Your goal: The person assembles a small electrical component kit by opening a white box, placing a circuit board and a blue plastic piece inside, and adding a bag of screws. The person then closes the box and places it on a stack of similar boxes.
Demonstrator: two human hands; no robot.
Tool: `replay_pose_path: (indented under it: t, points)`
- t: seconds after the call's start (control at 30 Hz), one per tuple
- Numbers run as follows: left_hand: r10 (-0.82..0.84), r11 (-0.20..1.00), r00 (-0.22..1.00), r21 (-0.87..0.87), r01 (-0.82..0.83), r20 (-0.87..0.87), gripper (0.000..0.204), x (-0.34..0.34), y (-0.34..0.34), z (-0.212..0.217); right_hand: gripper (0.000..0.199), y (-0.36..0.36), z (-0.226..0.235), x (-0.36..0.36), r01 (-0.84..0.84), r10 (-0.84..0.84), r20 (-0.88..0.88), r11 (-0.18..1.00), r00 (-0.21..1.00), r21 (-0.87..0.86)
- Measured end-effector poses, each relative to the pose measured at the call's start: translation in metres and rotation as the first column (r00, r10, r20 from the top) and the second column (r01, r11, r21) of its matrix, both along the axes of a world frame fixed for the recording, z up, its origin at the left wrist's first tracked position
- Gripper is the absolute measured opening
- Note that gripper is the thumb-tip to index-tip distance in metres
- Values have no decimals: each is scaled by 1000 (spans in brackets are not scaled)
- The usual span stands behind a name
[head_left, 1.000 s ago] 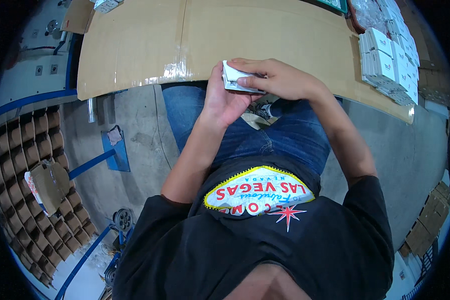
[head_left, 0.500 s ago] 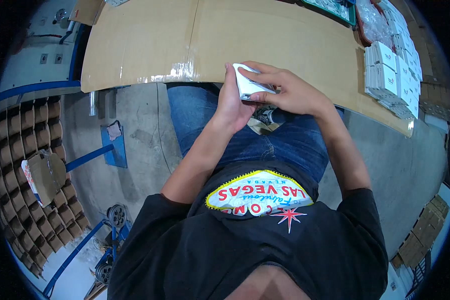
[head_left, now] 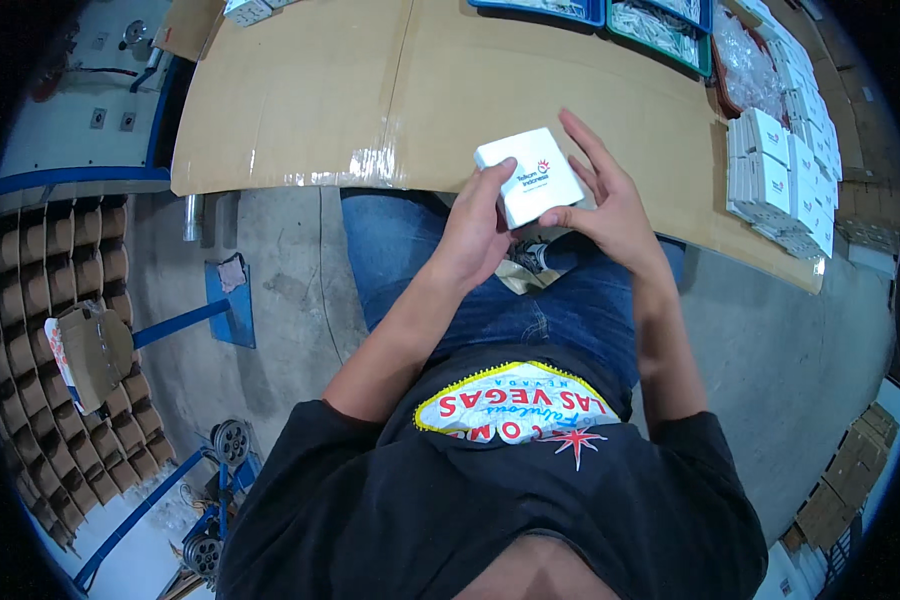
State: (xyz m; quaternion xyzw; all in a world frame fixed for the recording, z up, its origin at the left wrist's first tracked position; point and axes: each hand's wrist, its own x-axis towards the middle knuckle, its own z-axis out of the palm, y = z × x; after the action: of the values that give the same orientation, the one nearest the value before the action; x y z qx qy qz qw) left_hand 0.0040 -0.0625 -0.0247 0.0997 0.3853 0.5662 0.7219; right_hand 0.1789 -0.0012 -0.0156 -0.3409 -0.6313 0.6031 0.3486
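A small white square box (head_left: 537, 195) with rounded corners and dark and red print on top is held over the near edge of the table, tilted slightly. My left hand (head_left: 475, 225) grips it from the left, thumb lying on its top face and fingers hidden beneath. At its right side, my right hand (head_left: 615, 215) has its fingers spread apart. The right thumb touches the box's near right corner, while the index finger points away from it.
The cardboard-covered table (head_left: 290, 110) spans the front. Stacks of white boxes (head_left: 775, 175) stand at its right end, near clear plastic bags (head_left: 748, 65). Blue (head_left: 590, 14) and green trays (head_left: 705, 62) of small white pieces lie at the far edge. A cardboard divider grid (head_left: 60, 330) is at left.
The box has turned so its printed face shows and has moved slightly right and nearer. My right hand has loosened from around it, fingers spreading. The view has shifted slightly.
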Motion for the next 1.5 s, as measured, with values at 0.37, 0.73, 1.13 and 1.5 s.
replay_pose_path:
  t: [0.37,0.73,1.13,1.5]
  points:
    - [-42,913,916,357,198,-400,42,-6,-8,-2,43,-12,2,11,205,-226,-189,971,956,-126]
    - [27,946,986,323,28,-165,47,-10,-6,-6,39,-18,16,-6,258,-287,-202,953,936,-156]
    - [211,781,678,538,317,-704,69,-29,5,23,39,-23,17,2,182,-190,-161,981,968,-64]
    - [33,774,919,592,225,-392,38,-30,-2,12,38,-32,19,-1,143,-142,-185,990,972,-5]
